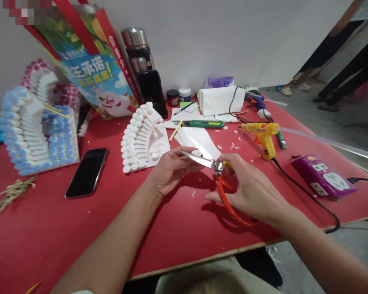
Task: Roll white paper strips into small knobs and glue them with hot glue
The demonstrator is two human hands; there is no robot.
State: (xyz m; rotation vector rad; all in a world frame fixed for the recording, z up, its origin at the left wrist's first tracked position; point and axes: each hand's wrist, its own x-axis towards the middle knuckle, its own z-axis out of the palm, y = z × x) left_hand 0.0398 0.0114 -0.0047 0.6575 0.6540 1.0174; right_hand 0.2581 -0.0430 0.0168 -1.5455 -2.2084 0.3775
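My right hand [257,190] grips a pair of scissors [225,196] with red-orange handles. The blades are parted and point left, reaching over the fingers of my left hand [173,169]. Between the fingertips of that left hand is a small white piece [196,152], right by the blades; its exact shape is partly hidden. Just beyond the left hand stands a white curved model [141,141], built of stepped strips edged with rounded white pieces on a flat base. White paper sheets [199,139] lie behind the blades.
A yellow glue gun [263,136] and a purple power socket [325,177] sit to the right, with cables. A green cutter knife [204,123] lies behind the papers. On the left are a phone [86,173], a blue-and-white model [30,130] and a shopping bag [92,65]. People's legs [334,61] show at right.
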